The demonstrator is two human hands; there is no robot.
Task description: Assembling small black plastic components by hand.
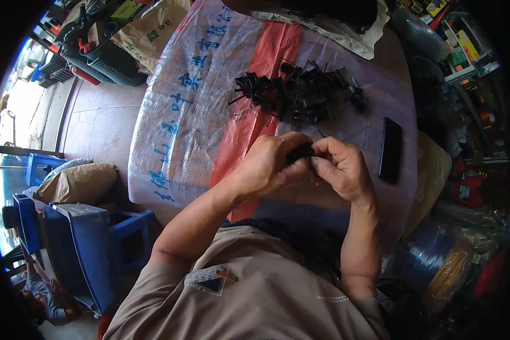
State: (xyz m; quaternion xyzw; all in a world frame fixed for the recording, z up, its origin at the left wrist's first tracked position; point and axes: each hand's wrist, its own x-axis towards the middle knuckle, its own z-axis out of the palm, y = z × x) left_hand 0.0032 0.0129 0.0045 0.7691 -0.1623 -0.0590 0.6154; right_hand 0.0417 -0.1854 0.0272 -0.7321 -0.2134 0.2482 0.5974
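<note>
Over the near half of the covered table, my two hands meet around a small black part (300,152). My left hand (271,161) is closed round it, and its shape is mostly hidden by the fingers. On the right, my right hand (343,170) pinches with thumb and forefinger at the part's right end. Just beyond the hands lies a loose pile of small black parts (314,93) with thin pins or stems sticking out. The table wears a whitish woven plastic sheet (170,136) with a red stripe and blue writing.
A black phone (390,150) lies at the table's right edge. Brown paper with dark pieces (328,17) sits at the far edge. Blue plastic stools (85,249) and a tan sack (78,183) stand at left. Wrapped spools (436,260) and crowded shelves (464,51) are at right.
</note>
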